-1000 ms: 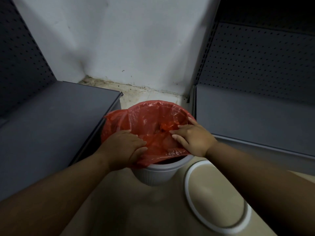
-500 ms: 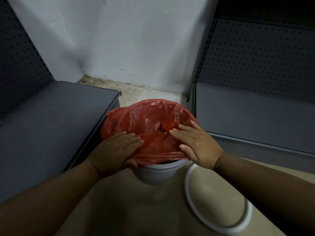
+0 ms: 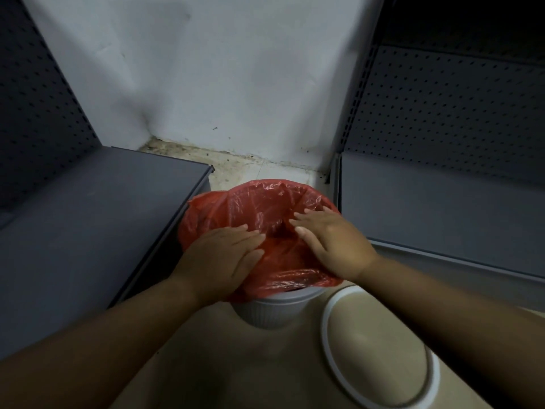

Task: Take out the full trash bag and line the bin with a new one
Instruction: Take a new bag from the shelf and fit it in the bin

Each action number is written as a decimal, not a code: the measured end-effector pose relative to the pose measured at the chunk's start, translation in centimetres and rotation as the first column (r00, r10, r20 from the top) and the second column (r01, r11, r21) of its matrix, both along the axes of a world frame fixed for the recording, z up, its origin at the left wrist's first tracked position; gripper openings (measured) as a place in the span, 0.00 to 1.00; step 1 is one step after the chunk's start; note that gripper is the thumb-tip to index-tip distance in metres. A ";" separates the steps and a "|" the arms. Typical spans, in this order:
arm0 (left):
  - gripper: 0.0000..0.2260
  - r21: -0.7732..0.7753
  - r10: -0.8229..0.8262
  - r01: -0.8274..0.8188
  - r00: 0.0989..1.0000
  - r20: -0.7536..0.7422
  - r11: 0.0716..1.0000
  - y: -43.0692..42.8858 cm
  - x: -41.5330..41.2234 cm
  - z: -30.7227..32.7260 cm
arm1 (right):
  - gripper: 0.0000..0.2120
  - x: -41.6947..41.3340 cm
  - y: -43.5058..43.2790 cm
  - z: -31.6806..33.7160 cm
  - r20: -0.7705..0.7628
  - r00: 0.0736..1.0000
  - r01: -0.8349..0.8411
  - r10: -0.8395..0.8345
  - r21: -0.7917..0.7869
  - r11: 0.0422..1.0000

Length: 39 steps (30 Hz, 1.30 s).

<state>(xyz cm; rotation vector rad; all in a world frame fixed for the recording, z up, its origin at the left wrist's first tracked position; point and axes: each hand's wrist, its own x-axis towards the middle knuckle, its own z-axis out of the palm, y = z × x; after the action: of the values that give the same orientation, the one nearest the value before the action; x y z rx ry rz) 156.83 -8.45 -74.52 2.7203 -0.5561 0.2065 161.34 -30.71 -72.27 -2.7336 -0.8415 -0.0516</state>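
A white wall [image 3: 236, 84] fills the far middle, with scuffs and dark specks low down. Grime [image 3: 188, 150] runs along its foot where it meets the pale floor [image 3: 236, 364]. On the left stands a grey shelf [image 3: 88, 231], flat and bare, backed by a dark pegboard [image 3: 35, 113]. On the right is a second grey shelf [image 3: 442, 202] under its own pegboard [image 3: 457, 113], with a slotted upright at its left edge. A white ring [image 3: 325, 335] lies flat on the floor, near right.
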 end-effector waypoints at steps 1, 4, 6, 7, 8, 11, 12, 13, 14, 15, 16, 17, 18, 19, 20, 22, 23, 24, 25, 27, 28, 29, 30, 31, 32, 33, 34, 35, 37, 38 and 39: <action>0.38 0.007 0.028 -0.028 0.999 -0.030 1.000 -1.0 0.3 0.2 | 0.25 0.0 0.9 -0.1 -0.047 0.998 0.045 -0.047 -0.047 0.998; 0.29 0.077 0.077 -0.064 0.982 -0.175 0.995 -2.7 0.5 0.1 | 0.23 -0.3 2.5 -1.0 -0.162 0.975 0.122 -0.152 -0.181 0.976; 0.31 0.129 0.062 -0.038 0.981 -0.183 0.991 -2.8 0.0 -0.4 | 0.24 -0.8 2.6 -1.5 -0.169 0.971 0.126 -0.168 -0.233 0.964; 0.34 0.148 0.047 -0.023 0.985 -0.166 0.989 -2.5 -0.4 -0.6 | 0.24 -1.0 2.4 -1.7 -0.164 0.974 0.115 -0.158 -0.243 0.963; 0.36 0.147 0.041 -0.020 0.989 -0.145 0.989 -2.3 -0.7 -0.8 | 0.24 -1.4 2.3 -1.8 -0.159 0.978 0.097 -0.138 -0.243 0.965; 0.33 0.187 -0.017 0.029 0.998 -0.066 0.982 -1.8 -1.4 -0.9 | 0.24 -2.3 2.0 -1.9 -0.115 0.991 0.040 -0.064 -0.203 0.978; 0.32 0.226 -0.034 0.040 0.999 -0.031 0.973 -1.7 -1.5 -1.0 | 0.24 -2.4 1.9 -1.9 -0.089 0.995 0.031 -0.048 -0.182 0.983; 0.30 0.252 -0.038 0.031 0.999 0.023 0.967 -1.6 -1.5 -1.1 | 0.25 -2.5 1.8 -2.0 -0.061 0.998 0.025 -0.035 -0.159 0.987; 0.29 0.264 -0.038 0.029 0.999 0.028 0.964 -1.6 -1.6 -1.2 | 0.26 -2.7 1.7 -1.9 -0.032 0.999 0.020 -0.025 -0.132 0.991; 0.29 0.267 -0.048 0.034 0.998 0.046 0.963 -1.7 -1.7 -1.4 | 0.27 -2.8 1.7 -2.0 -0.001 1.000 0.019 -0.019 -0.104 0.994; 0.29 0.272 -0.060 0.043 0.997 0.054 0.961 -1.6 -1.8 -1.4 | 0.28 -2.9 1.6 -2.0 0.031 0.999 0.021 -0.019 -0.077 0.997; 0.29 0.285 -0.076 0.053 0.994 0.072 0.957 -1.5 -1.8 -1.7 | 0.28 -3.1 1.5 -2.2 0.070 0.997 0.020 -0.017 -0.049 0.999; 0.29 0.313 -0.090 0.062 0.993 0.078 0.948 -1.4 -1.8 -1.8 | 0.28 -3.3 1.4 -2.4 0.115 0.993 0.015 -0.011 -0.029 0.999; 0.29 0.341 -0.105 0.068 0.990 0.090 0.937 -1.3 -1.8 -1.9 | 0.27 -3.5 1.2 -2.6 0.154 0.988 0.012 -0.008 -0.021 1.000; 0.29 0.364 -0.117 0.075 0.989 0.094 0.928 -1.2 -1.8 -2.1 | 0.26 -3.7 1.1 -2.9 0.178 0.984 0.013 -0.008 -0.025 1.000; 0.29 0.399 -0.145 0.090 0.983 0.110 0.913 -1.1 -1.8 -2.4 | 0.25 -4.1 0.7 -3.3 0.208 0.978 0.012 -0.002 -0.048 0.999; 0.29 0.409 -0.158 0.095 0.980 0.124 0.908 -1.0 -1.8 -2.5 | 0.25 -4.2 0.6 -3.5 0.222 0.975 0.010 0.003 -0.058 0.998; 0.29 0.413 -0.167 0.098 0.977 0.134 0.905 -1.0 -1.8 -2.6 | 0.25 -4.4 0.4 -3.7 0.234 0.972 0.008 0.007 -0.066 0.998; 0.29 0.410 -0.176 0.100 0.973 0.150 0.907 -1.0 -1.9 -2.7 | 0.25 -4.5 0.2 -3.9 0.242 0.970 0.006 0.013 -0.078 0.997; 0.30 0.419 -0.178 0.103 0.973 0.144 0.902 -1.1 -2.0 -2.6 | 0.27 -4.6 -0.3 -4.1 0.235 0.972 0.003 0.022 -0.109 0.994; 0.31 0.425 -0.181 0.109 0.974 0.133 0.899 -1.2 -2.1 -2.6 | 0.29 -4.6 -0.6 -4.2 0.225 0.974 -0.006 0.034 -0.123 0.992; 0.31 0.430 -0.189 0.117 0.973 0.129 0.895 -1.2 -2.1 -2.6 | 0.30 -4.5 -0.9 -4.3 0.213 0.976 -0.028 0.057 -0.134 0.991; 0.31 0.435 -0.193 0.126 0.975 0.114 0.891 -1.1 -2.2 -2.6 | 0.31 -4.4 -1.1 -4.2 0.197 0.977 -0.059 0.086 -0.139 0.989; 0.31 0.437 -0.197 0.131 0.974 0.108 0.890 -1.0 -2.2 -2.6 | 0.33 -4.2 -1.3 -4.0 0.174 0.978 -0.091 0.114 -0.131 0.987; 0.32 0.435 -0.197 0.133 0.975 0.104 0.890 -0.9 -2.1 -2.5 | 0.35 -4.0 -1.4 -3.5 0.147 0.980 -0.116 0.131 -0.103 0.988; 0.33 0.423 -0.191 0.129 0.976 0.108 0.897 -0.7 -2.1 -2.4 | 0.36 -3.8 -1.3 -2.9 0.132 0.983 -0.120 0.126 -0.051 0.991; 0.35 0.394 -0.171 0.118 0.980 0.101 0.912 -0.5 -2.0 -2.1 | 0.37 -3.4 -1.0 -2.3 0.132 0.987 -0.098 0.096 0.011 0.995; 0.36 0.329 -0.133 0.092 0.986 0.104 0.940 -0.4 -1.9 -1.7 | 0.38 -2.9 -0.6 -1.7 0.128 0.991 -0.049 0.040 0.067 0.997; 0.38 0.067 0.026 -0.034 0.993 0.113 0.997 -0.4 -1.2 -0.8 | 0.38 -1.7 0.4 -0.6 0.062 0.991 0.108 -0.115 0.112 0.988; 0.37 -0.070 0.136 -0.131 0.987 0.081 0.989 -0.6 -0.7 -0.4 | 0.35 -0.9 0.9 -0.5 0.020 0.981 0.190 -0.193 0.098 0.977; 0.36 -0.169 0.245 -0.235 0.969 0.041 0.957 -0.9 -0.1 0.0 | 0.32 -0.2 1.2 -0.7 -0.027 0.964 0.265 -0.264 0.073 0.961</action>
<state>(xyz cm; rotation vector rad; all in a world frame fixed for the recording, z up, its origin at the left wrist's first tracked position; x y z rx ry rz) 156.76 -9.32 -74.57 2.6219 -0.2107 0.3820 161.14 -29.46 -72.97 -2.7504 -0.4541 -0.1116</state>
